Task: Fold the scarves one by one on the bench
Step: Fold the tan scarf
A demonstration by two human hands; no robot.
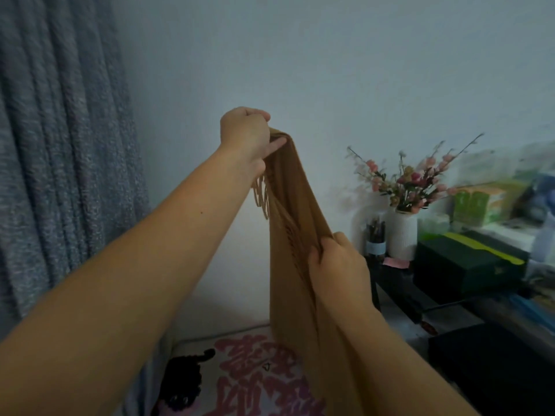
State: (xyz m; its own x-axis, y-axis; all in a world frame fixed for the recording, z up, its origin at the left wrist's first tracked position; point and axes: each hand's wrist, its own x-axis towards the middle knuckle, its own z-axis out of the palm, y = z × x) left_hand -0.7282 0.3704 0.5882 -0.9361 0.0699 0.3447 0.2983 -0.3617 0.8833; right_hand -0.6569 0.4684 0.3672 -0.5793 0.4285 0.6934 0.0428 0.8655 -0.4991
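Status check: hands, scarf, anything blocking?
Left hand grips the tan scarf at its fringed top, held high. Right hand pinches it lower down. Scarf hangs in air, not folded. Nothing in the way.

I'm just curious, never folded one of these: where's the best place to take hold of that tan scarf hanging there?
Probably the top end of the tan scarf, just above its fringe, pinched from the side as the left hand does. The cloth is gathered narrow there and hangs straight below, so the right hand can grip it lower down.
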